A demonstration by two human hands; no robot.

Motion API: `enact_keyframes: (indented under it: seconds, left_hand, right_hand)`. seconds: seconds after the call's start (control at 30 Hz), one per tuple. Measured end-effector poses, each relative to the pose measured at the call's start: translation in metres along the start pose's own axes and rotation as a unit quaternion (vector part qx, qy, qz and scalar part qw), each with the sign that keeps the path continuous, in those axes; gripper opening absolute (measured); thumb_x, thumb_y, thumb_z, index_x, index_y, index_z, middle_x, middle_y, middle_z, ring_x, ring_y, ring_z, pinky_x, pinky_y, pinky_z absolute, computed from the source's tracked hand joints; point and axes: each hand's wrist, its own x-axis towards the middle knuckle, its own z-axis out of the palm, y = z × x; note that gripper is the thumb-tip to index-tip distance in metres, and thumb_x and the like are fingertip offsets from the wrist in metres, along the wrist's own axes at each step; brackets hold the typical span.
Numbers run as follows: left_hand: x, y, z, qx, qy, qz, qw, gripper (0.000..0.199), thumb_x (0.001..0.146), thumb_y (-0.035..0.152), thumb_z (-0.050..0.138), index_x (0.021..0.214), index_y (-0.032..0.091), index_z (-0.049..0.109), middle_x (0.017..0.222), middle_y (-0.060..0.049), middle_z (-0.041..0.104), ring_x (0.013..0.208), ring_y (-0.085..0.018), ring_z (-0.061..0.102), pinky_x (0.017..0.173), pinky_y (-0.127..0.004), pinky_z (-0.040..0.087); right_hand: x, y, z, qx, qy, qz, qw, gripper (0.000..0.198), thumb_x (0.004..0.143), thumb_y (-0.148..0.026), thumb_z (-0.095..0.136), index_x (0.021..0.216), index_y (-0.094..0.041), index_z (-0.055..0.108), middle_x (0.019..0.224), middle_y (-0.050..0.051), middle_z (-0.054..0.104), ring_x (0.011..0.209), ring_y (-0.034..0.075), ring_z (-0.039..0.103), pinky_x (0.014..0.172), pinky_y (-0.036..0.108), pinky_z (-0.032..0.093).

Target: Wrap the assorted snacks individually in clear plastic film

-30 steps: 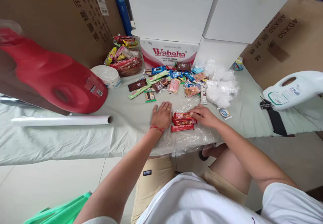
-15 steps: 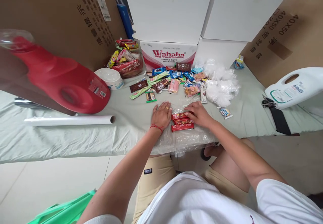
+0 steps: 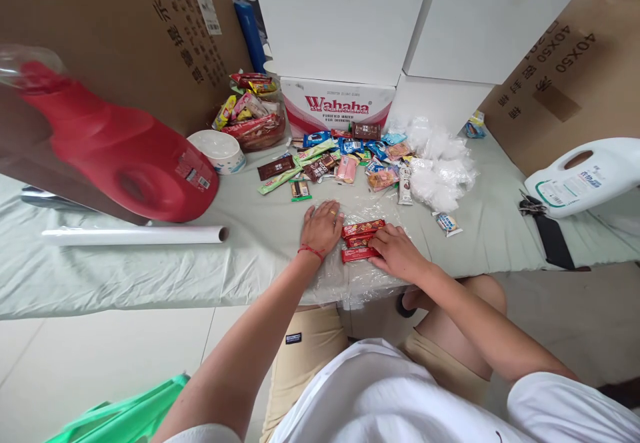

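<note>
Three red-wrapped snack bars [image 3: 361, 230] lie in a stack of rows on a sheet of clear plastic wrap [image 3: 333, 276] near the table's front edge. Just left of them my left hand [image 3: 321, 231] rests flat on the wrap, fingers spread and holding nothing. My right hand [image 3: 399, 252] is at the right end of the bars, its thumb by the lowest bar and its fingers bent over the ones above. Those fingers cover the right ends of the lower bars.
Behind the hands lies a pile of wrapped snacks [image 3: 347, 168] beside crumpled clear plastic [image 3: 440, 166]. A white roll [image 3: 135, 235], a red jug [image 3: 130, 150] and a paper bowl [image 3: 220, 152] are left. White boxes [image 3: 345, 23] stand behind; a white jug [image 3: 583, 176] is at right.
My right hand has slid from the upper bars toward the lowest one, nearer to me, and the top bar is more exposed. My left hand stays in place.
</note>
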Motion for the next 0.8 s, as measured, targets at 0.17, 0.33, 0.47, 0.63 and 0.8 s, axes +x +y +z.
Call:
enact_keyframes:
  seconds: [0.17,0.33,0.47,0.63,0.8]
  left_hand:
    - [0.001,0.000,-0.001,-0.004,-0.001,-0.006,1.000,0.052,0.108,0.037,0.029,0.148,0.021,0.059,0.157,-0.010,0.059,0.151,-0.024,0.049,0.130,-0.052,0.026]
    - [0.000,-0.001,0.000,-0.020,0.005,-0.010,1.000,0.053,0.109,0.036,0.025,0.147,0.022,0.060,0.156,-0.007,0.061,0.151,-0.022,0.049,0.131,-0.049,0.026]
    - [-0.001,-0.003,-0.001,-0.047,0.023,-0.013,0.999,0.053,0.109,0.035,0.024,0.145,0.021,0.061,0.154,-0.008,0.063,0.149,-0.021,0.051,0.131,-0.048,0.027]
    - [0.000,-0.011,0.002,-0.096,0.072,-0.001,0.993,0.055,0.109,0.039,0.025,0.145,0.018,0.061,0.153,-0.011,0.063,0.148,-0.023,0.052,0.128,-0.048,0.033]
    - [0.001,-0.021,0.007,-0.131,0.135,0.001,0.982,0.053,0.109,0.041,0.028,0.143,0.018,0.062,0.152,-0.012,0.063,0.148,-0.024,0.051,0.127,-0.048,0.037]
  right_hand:
    - [0.001,0.004,-0.012,0.041,-0.002,-0.003,0.999,0.021,0.090,-0.031,0.073,0.104,-0.015,0.071,0.108,0.013,0.068,0.105,0.031,0.050,0.087,0.042,0.036]
    - [0.010,0.021,-0.023,0.081,0.061,0.018,0.995,0.022,0.091,-0.033,0.072,0.106,-0.017,0.067,0.107,0.012,0.067,0.104,0.030,0.048,0.091,0.042,0.038]
    - [0.023,0.033,-0.022,0.086,0.050,0.004,0.995,0.026,0.092,-0.037,0.073,0.108,-0.017,0.069,0.106,0.011,0.068,0.103,0.030,0.050,0.091,0.042,0.038]
    - [0.048,0.068,-0.022,0.137,0.135,0.026,0.981,0.028,0.103,-0.040,0.057,0.118,-0.019,0.069,0.113,0.012,0.073,0.108,0.030,0.056,0.101,0.045,0.040]
    - [0.097,0.099,-0.024,0.077,0.018,0.041,0.996,0.041,0.095,-0.025,0.062,0.135,-0.016,0.066,0.131,0.015,0.071,0.121,0.033,0.058,0.108,0.047,0.037]
